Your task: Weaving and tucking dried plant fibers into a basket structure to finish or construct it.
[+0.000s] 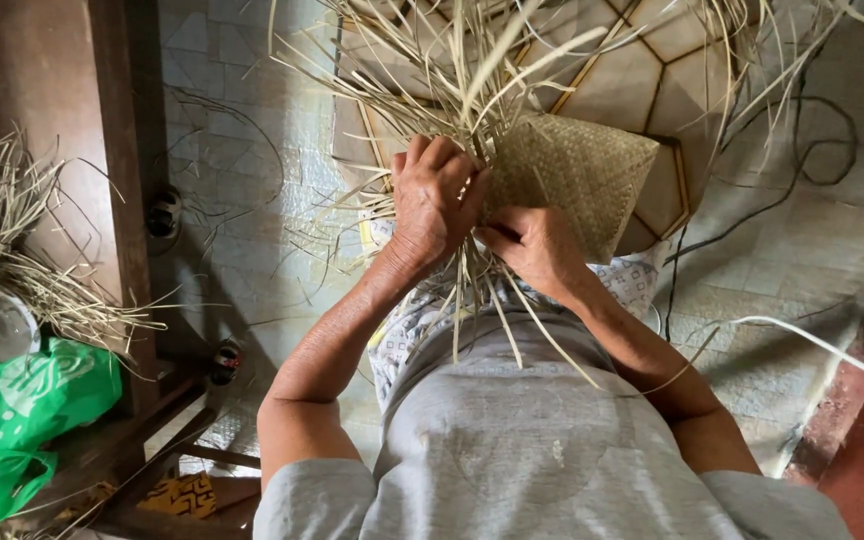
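Observation:
A half-woven mat of pale straw (580, 172) sits in front of my chest, its finished patch to the right and many loose strips (452, 70) fanning up and away. My left hand (435, 200) is closed around a bunch of the loose strips at the mat's left edge. Just below and right of it, my right hand (530, 248) pinches the woven edge, thumb on top. Other strips hang down between both hands onto my grey shirt (522, 440).
A woven hexagon-patterned piece (652, 70) lies on the floor beyond the mat. A pile of dry straw (2, 240) and a green plastic bag (22, 400) are at the left beside a wooden frame (127, 200). Cords, including a white one (822, 345), cross the floor on the right.

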